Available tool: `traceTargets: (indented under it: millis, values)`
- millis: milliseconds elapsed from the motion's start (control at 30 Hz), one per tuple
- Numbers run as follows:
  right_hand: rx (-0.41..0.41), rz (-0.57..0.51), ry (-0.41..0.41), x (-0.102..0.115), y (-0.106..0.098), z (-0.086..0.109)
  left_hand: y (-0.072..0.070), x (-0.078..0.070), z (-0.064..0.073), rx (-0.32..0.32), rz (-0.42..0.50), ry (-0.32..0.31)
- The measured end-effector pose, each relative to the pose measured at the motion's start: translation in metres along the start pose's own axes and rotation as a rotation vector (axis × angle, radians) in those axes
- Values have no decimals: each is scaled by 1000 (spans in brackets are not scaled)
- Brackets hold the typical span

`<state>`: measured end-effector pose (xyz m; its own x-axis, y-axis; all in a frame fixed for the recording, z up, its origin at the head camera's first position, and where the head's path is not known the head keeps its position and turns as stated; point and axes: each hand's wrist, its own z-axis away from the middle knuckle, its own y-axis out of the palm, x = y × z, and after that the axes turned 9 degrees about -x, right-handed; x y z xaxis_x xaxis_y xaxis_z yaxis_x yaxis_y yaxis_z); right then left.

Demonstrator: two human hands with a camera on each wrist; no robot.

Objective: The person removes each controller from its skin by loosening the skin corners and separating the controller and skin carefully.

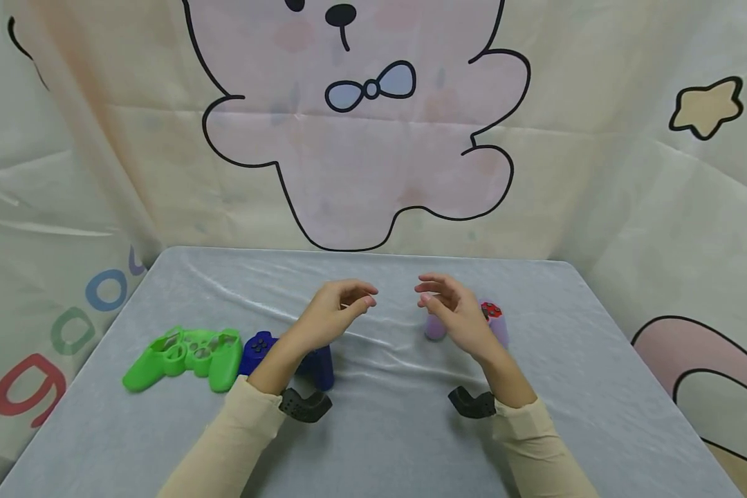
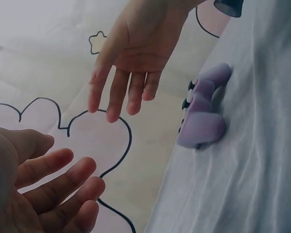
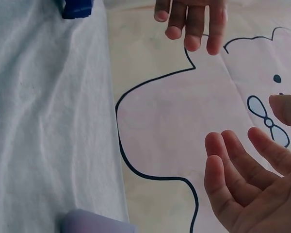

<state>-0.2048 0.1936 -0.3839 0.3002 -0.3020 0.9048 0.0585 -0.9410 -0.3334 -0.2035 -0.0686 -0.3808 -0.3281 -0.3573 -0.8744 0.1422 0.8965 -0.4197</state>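
Note:
Both hands hover over the table with nothing in them, palms facing each other and fingers loosely bent. My left hand (image 1: 330, 315) is nearest a dark blue game controller (image 1: 319, 368), partly hidden by my forearm. Just left of that lies a bright green controller-shaped cover (image 1: 225, 361) with cut-out holes. Behind my right hand (image 1: 463, 315) in the head view is a purple game controller (image 1: 436, 328) with red buttons, largely covered by the hand. The left wrist view shows this purple controller (image 2: 203, 130) lying on the cloth, apart from both hands.
A pale grey-blue cloth (image 1: 386, 443) with wrinkles covers the table. Behind it hangs a printed curtain (image 1: 348, 173) with a cartoon figure, and more printed fabric (image 1: 660, 207) encloses the sides. Black wrist mounts (image 1: 306, 407) sit on both forearms.

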Motion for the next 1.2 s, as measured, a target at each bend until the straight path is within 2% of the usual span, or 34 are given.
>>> traceTargets:
  millis: [167, 267, 367, 567, 767, 867, 967, 1200]
  values:
    - [-85, 67, -21, -4, -15, -2, 11, 1, -2, 15, 44, 6]
    - [-157, 183, -22, -9, -28, -2, 16, 3, -1, 24, 59, 1]
    - [-193, 320, 25, -13, -42, -2, 18, 5, -1, 31, 63, -8]
    - [-158, 543, 169, -25, -67, -2, 21, 6, 0, 29, 60, -17]
    - [-89, 706, 259, -43, -83, -1, 26, 8, 0, 47, 47, -23]
    - [-27, 726, 307, -52, -87, -1, 29, 8, 1, 57, 45, -25]
    - [23, 701, 346, -61, -89, -1, 31, 10, 2, 66, 41, -26]
    - [23, 612, 345, -76, -90, -2, 36, 11, 3, 83, 25, -46]
